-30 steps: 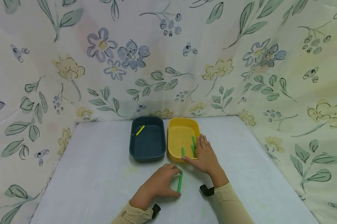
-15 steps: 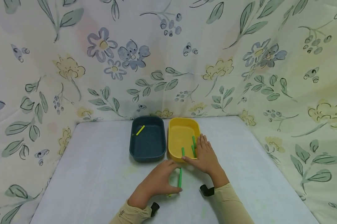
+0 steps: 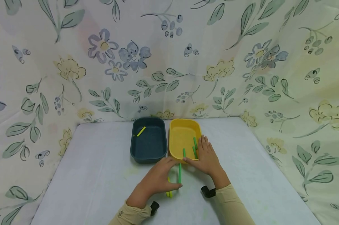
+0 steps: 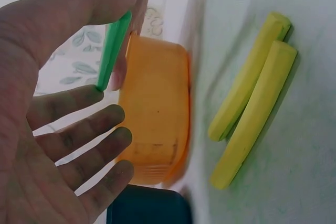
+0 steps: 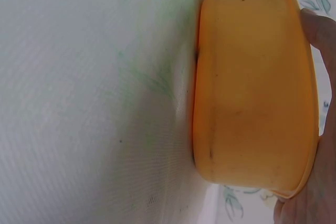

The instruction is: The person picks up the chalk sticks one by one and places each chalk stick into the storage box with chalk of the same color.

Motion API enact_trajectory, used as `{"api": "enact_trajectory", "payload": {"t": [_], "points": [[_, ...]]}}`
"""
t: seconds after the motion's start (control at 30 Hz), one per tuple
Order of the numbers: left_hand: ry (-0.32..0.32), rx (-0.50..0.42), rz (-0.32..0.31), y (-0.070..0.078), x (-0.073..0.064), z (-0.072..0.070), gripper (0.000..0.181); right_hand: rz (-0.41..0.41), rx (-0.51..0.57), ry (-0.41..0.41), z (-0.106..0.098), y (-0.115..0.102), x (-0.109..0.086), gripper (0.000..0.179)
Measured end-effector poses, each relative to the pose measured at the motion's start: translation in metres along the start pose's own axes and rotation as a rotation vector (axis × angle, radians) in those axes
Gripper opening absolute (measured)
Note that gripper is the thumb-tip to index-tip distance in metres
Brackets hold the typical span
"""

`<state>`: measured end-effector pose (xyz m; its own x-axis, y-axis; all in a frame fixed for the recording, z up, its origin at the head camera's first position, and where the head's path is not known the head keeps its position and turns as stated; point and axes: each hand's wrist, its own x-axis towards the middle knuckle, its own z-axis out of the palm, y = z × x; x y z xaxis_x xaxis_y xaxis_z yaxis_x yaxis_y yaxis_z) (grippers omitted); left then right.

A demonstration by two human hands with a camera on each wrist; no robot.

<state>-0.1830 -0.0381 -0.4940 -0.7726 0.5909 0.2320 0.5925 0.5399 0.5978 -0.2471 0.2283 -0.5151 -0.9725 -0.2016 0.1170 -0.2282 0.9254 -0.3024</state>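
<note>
Left hand (image 3: 159, 177): thumb and index fingertip pinch a green chalk-like stick (image 4: 114, 51) by its two ends; remaining fingers spread, clear of it. Stick slim, straight, bright green, flat-faced along its length; in the left wrist view it looks wider at the thumb end, darker at the index end. Position: lifted off the white cloth (image 3: 102, 175), just on the near side of the yellow tub (image 3: 180, 136).

Right hand (image 3: 206, 158): fingers straight, close together along the tub's right rim, thumb apart on the near rim.

Two yellow sticks (image 4: 253, 115), blunt-ended and faceted, lie side by side on the cloth below the left hand. Three green sticks (image 3: 195, 142) inside the yellow tub; one short yellow stick (image 3: 141, 131) in the dark blue tub (image 3: 149, 148) alongside.
</note>
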Motion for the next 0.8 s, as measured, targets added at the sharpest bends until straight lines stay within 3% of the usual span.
{"api": "enact_trajectory", "payload": {"t": [0.8], "points": [[0.103, 0.032, -0.055, 0.0004, 0.005, -0.0033, 0.076, -0.011, -0.007, 0.021, 0.0002, -0.0006, -0.0011, 0.132]]}}
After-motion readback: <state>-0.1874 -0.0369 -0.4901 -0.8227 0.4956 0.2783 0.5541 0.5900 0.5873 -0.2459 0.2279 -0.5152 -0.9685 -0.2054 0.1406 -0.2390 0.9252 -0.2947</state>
